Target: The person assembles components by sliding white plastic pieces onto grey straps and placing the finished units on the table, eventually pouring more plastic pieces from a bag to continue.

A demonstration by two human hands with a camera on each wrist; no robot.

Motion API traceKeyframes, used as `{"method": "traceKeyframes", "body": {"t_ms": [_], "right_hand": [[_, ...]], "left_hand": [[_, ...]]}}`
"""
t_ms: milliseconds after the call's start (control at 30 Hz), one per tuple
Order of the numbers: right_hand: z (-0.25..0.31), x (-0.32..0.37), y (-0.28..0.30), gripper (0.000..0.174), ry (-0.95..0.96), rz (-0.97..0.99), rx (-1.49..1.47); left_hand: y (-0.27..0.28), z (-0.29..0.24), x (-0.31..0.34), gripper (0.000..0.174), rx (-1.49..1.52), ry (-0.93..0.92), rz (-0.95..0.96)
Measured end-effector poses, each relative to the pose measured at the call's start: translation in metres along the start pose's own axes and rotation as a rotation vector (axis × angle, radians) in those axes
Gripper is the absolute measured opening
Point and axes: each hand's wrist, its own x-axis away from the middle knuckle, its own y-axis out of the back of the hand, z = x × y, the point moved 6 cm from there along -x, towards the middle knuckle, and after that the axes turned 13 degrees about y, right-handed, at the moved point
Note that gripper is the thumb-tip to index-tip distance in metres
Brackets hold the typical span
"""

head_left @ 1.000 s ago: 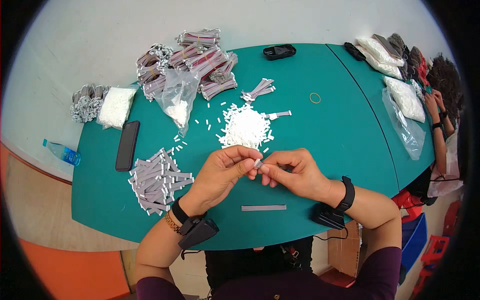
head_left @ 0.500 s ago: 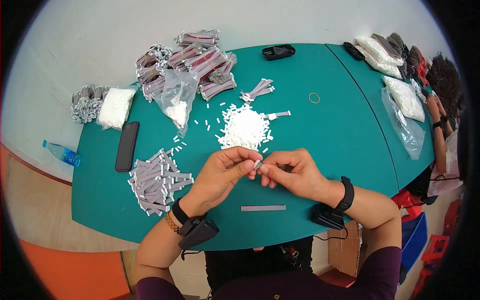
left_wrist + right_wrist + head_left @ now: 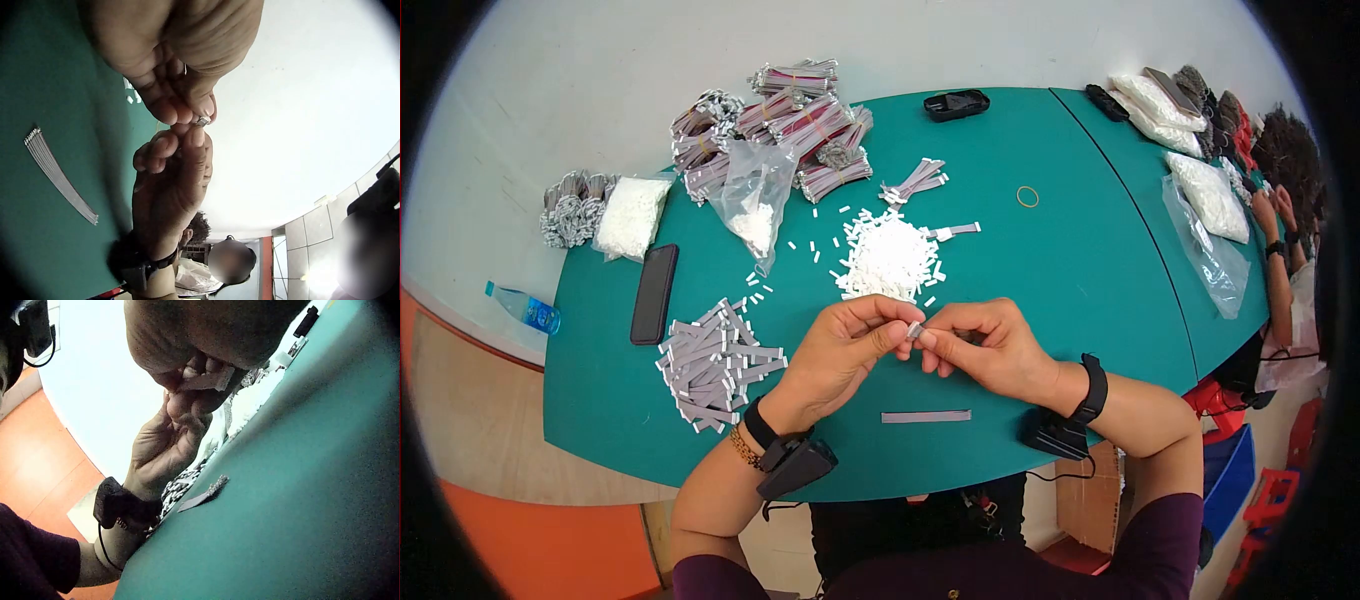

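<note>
In front of the chest, my left hand (image 3: 847, 345) and right hand (image 3: 998, 350) meet fingertip to fingertip. Between thumb and forefinger, the left hand pinches a small white connector (image 3: 914, 330). My right hand grips a short grey ribbon cable (image 3: 205, 382), one end at the connector and the rest running back under the curled fingers. How far the cable end sits inside the connector is hidden by the fingertips. Below the hands, a single grey ribbon cable (image 3: 926, 417) lies flat on the green table (image 3: 1040, 270).
Beyond the hands spreads a heap of white connectors (image 3: 890, 255). Left of it lie a pile of ribbon cables (image 3: 715, 365), a phone (image 3: 655, 295) and a bag of connectors (image 3: 632, 215). Bundled cables (image 3: 810, 120) stand at the back. Another person's arms (image 3: 1272, 250) are at far right.
Both hands keep the same hold in the same place. Only a slight shift of the connector at the fingertips shows.
</note>
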Motion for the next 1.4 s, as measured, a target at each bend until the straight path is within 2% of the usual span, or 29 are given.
{"method": "traceKeyframes", "body": {"t_ms": [433, 733, 933, 1100, 1400], "right_hand": [[-0.001, 0.001, 0.0, 0.018, -0.02, -0.008, -0.017], [-0.006, 0.002, 0.002, 0.017, -0.08, -0.021, -0.029], [-0.006, 0.002, 0.001, 0.018, -0.136, -0.005, -0.044], [-0.004, 0.002, 0.001, 0.018, -0.161, 0.002, -0.058], [-0.002, 0.003, -0.003, 0.019, -0.115, 0.037, -0.094]], "left_hand": [[-0.001, -0.002, 0.0, 0.018, -0.026, -0.021, -0.01], [-0.005, -0.014, 0.005, 0.019, -0.321, -0.152, -0.141], [-0.007, -0.015, 0.006, 0.019, -0.361, -0.184, -0.137], [-0.006, -0.016, 0.005, 0.02, -0.36, -0.131, -0.114], [-0.008, -0.019, 0.008, 0.019, -0.425, -0.186, -0.083]]}}
